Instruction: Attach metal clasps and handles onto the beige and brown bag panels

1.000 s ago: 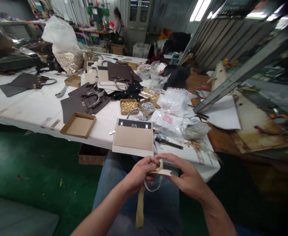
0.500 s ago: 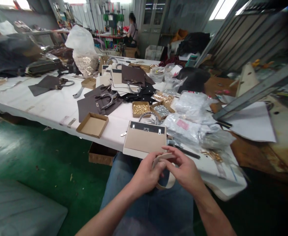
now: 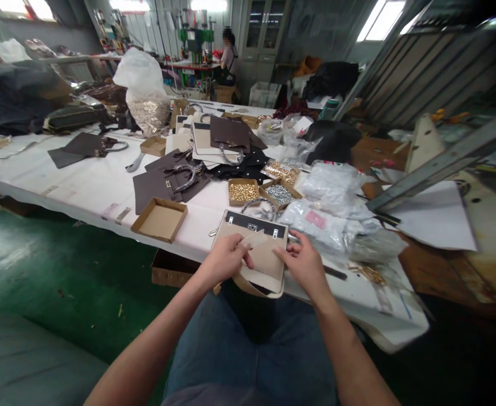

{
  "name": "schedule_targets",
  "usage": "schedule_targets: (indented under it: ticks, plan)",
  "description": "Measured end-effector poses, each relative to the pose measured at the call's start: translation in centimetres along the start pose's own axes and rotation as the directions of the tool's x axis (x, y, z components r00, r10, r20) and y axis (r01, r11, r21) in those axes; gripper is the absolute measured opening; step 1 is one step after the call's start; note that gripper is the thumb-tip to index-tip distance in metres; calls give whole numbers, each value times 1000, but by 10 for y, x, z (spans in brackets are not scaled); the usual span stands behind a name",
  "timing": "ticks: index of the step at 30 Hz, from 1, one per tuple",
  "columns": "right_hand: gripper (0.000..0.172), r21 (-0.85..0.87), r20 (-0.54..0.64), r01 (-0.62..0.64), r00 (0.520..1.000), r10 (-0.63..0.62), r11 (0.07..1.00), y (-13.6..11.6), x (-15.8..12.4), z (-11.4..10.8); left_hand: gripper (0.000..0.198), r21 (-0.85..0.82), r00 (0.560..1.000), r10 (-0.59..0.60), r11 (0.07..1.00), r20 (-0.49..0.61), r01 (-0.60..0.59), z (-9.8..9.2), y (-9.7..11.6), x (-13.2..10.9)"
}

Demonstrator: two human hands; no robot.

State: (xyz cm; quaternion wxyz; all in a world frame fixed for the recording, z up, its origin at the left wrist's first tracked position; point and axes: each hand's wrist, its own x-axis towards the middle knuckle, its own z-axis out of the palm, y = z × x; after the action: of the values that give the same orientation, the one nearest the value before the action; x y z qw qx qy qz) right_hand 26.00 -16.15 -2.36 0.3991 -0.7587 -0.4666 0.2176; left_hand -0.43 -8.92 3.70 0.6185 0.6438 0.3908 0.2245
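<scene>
In front of me a beige bag panel (image 3: pixel 269 259) with a dark top band and metal fittings lies at the table edge. My left hand (image 3: pixel 226 256) is closed on a beige strap (image 3: pixel 250 288), whose pale end lies over the panel and whose loop hangs past its near edge. At the panel's right edge, my right hand (image 3: pixel 305 262) has its thumb on the face and its fingers at the side, pinching it. A wrapped handle (image 3: pixel 258 208) rises behind the panel.
Boxes of gold studs (image 3: pixel 243 192) and silver studs (image 3: pixel 278 193) stand behind the panel. Left lie a cardboard tray (image 3: pixel 160 220) and dark bag pieces (image 3: pixel 150 189). Plastic bags (image 3: pixel 315 225) crowd the right. A person (image 3: pixel 229 59) sits far back.
My hands have parted. The left has moved left and up over the panel with the strap; the right has left the strap and come to the panel's right edge.
</scene>
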Motion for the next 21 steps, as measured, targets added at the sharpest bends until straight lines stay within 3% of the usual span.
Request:
schedule_targets:
  ticks: [6,9,11,13,17,21]
  plan:
    - [72,120,-44,35,999,-30,992,24,39,-18,31,-102,998,57,993,29,-54,17,-12,3]
    - [73,148,58,25,998,-34,989,42,51,-28,30,-114,999,-7,993,41,11,15,-14,-2]
    - [69,100,108,48,992,-59,994,51,52,-29,32,-22,997,-72,997,-16,72,12,-15,-5]
    - [65,30,81,75,994,-78,997,55,49,-25,37,84,993,-99,991,-58,103,9,-16,-5]
    - [60,-87,3,113,994,-113,990,44,36,-17,33,228,995,-92,969,-32,97,11,-15,4]
    - [49,-248,-27,253,963,-267,935,15,23,-18,34,550,980,-31,824,-196,136,14,-14,22]
